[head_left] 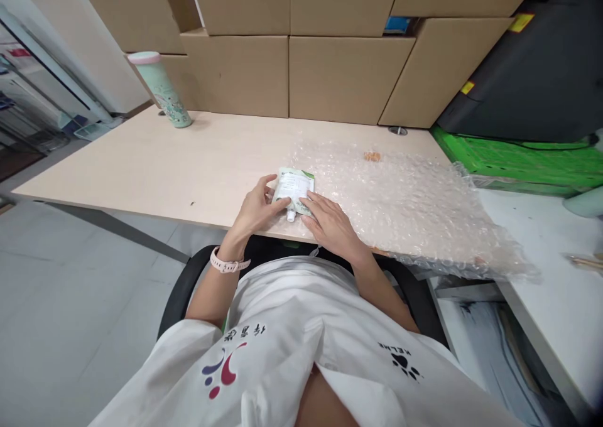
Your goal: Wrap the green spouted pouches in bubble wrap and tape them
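Note:
A small pale-green and white spouted pouch (296, 185) lies at the near edge of the table, its white cap (291, 215) pointing toward me. My left hand (257, 206) is at the pouch's left side, thumb resting on its face and the other fingers spread along that edge. Across the pouch's lower right part lie the outstretched fingers of my right hand (332, 223). Both hands touch the pouch without wrapping round it. Bubble wrap (405, 194) spreads over the table to the right, reaching up to the pouch.
A mint tumbler (167, 94) with a pink lid stands at the back left of the table (141, 163). Cardboard boxes (245, 75) line the back. On the right are a green crate (527, 160) and a dark case (532, 69). An orange-brown patch (372, 156) shows on the wrap.

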A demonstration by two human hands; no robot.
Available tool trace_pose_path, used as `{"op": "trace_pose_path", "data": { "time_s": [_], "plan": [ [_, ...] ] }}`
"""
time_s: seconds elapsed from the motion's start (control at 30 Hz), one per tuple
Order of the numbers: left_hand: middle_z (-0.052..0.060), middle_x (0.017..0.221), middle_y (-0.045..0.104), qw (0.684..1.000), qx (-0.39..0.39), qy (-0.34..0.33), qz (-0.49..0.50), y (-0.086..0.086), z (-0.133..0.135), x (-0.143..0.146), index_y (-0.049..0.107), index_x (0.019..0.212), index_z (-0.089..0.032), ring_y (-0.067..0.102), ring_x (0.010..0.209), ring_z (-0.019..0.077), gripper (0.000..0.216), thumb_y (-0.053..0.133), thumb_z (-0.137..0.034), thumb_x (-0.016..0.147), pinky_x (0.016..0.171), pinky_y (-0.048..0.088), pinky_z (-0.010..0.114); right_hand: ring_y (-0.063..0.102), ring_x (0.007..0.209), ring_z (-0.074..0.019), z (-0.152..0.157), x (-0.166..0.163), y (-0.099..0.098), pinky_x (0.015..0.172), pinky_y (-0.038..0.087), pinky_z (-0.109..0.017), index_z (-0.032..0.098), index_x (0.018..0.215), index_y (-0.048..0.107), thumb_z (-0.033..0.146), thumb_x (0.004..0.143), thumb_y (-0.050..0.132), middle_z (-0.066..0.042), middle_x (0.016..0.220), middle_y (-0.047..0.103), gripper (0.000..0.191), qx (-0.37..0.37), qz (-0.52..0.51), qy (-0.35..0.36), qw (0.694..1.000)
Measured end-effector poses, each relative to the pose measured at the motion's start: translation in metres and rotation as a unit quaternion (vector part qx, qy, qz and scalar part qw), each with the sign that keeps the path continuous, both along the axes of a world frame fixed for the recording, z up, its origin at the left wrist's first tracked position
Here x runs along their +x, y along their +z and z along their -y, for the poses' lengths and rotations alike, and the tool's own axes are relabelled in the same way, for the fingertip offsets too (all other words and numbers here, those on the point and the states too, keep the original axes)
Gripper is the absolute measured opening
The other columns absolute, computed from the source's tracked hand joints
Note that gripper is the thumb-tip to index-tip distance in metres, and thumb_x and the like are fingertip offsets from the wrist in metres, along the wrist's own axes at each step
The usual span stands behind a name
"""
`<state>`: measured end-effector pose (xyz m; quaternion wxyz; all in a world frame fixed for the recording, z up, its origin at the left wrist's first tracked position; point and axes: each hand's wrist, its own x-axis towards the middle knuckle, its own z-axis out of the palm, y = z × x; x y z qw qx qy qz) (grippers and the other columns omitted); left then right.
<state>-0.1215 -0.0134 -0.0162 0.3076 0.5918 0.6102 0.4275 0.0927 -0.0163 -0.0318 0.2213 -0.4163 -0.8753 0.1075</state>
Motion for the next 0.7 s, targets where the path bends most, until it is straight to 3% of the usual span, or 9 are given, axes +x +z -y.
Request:
{"op": "trace_pose_path", "data": {
  "time_s": [0.1, 0.2, 0.3, 0.37, 0.47, 0.6, 0.7],
  "plan": [
    [0.005, 0.102, 0.066, 0.998, 0.019, -0.045, -0.041, -0.003, 0.003, -0.012, 0.054, 0.134, -0.019, 0.062, 0.078, 0.0142, 0.064, 0.071, -0.032, 0.074, 0.071, 0.051, 0.029, 0.043, 0.141, -0.0276, -0.001, 0.000, -0.001, 0.116, 0.037, -0.049, 0.020, 0.140, 0.055, 0.036, 0.102, 0.042, -0.012, 0.153, 0.047, 0.044, 0.003, -0.010, 0.004, 1.000],
    [0.009, 0.114, 0.066, 0.990, 0.087, 0.041, -0.104, -0.003, 0.016, -0.019, 0.061, 0.122, -0.020, 0.061, 0.095, 0.0187, 0.043, 0.063, -0.027, 0.080, 0.079, 0.052, 0.032, 0.045, 0.140, -0.0278, -0.001, 0.000, -0.002, 0.114, 0.038, -0.050, 0.023, 0.137, 0.058, 0.034, 0.101, 0.043, -0.011, 0.152, 0.049, 0.041, 0.006, -0.021, 0.008, 1.000],
    [0.006, 0.099, 0.069, 0.965, 0.135, 0.089, -0.207, 0.001, 0.034, -0.007, 0.066, 0.097, -0.021, 0.059, 0.090, 0.0199, 0.016, 0.059, -0.032, 0.088, 0.083, 0.049, 0.036, 0.045, 0.140, -0.0279, -0.001, 0.001, -0.002, 0.114, 0.038, -0.050, 0.022, 0.137, 0.058, 0.034, 0.101, 0.043, -0.011, 0.151, 0.049, 0.041, 0.007, -0.029, 0.011, 1.000],
    [0.005, 0.085, 0.067, 0.944, 0.141, 0.067, -0.291, 0.002, 0.042, 0.010, 0.064, 0.085, -0.021, 0.059, 0.087, 0.0224, 0.019, 0.060, -0.039, 0.090, 0.085, 0.046, 0.039, 0.044, 0.141, -0.0277, -0.001, 0.002, -0.002, 0.114, 0.038, -0.050, 0.022, 0.137, 0.057, 0.034, 0.101, 0.042, -0.011, 0.151, 0.049, 0.041, 0.007, -0.029, 0.011, 0.999],
    [0.008, 0.081, 0.064, 0.906, 0.112, 0.076, -0.402, -0.002, 0.046, 0.032, 0.062, 0.081, -0.020, 0.059, 0.087, 0.0276, 0.027, 0.061, -0.046, 0.089, 0.083, 0.043, 0.042, 0.044, 0.141, -0.0274, 0.000, 0.003, -0.001, 0.114, 0.038, -0.049, 0.022, 0.137, 0.057, 0.034, 0.101, 0.043, -0.011, 0.151, 0.049, 0.040, 0.008, -0.028, 0.011, 1.000],
    [0.009, 0.082, 0.064, 0.886, 0.098, 0.075, -0.448, -0.012, 0.041, 0.042, 0.061, 0.081, -0.019, 0.060, 0.085, 0.0274, 0.022, 0.056, -0.037, 0.092, 0.078, 0.042, 0.040, 0.044, 0.140, -0.0278, -0.001, 0.002, -0.004, 0.114, 0.039, -0.048, 0.021, 0.137, 0.057, 0.033, 0.101, 0.044, -0.011, 0.151, 0.049, 0.040, 0.008, -0.023, 0.017, 1.000],
    [0.009, 0.081, 0.063, 0.884, 0.098, 0.058, -0.453, -0.009, 0.040, 0.037, 0.060, 0.081, -0.020, 0.060, 0.085, 0.0273, 0.020, 0.055, -0.036, 0.093, 0.078, 0.042, 0.039, 0.045, 0.140, -0.0277, -0.004, -0.001, -0.006, 0.113, 0.039, -0.049, 0.022, 0.135, 0.059, 0.032, 0.101, 0.045, -0.011, 0.151, 0.050, 0.038, 0.009, -0.029, 0.020, 0.999]
  ]
}}
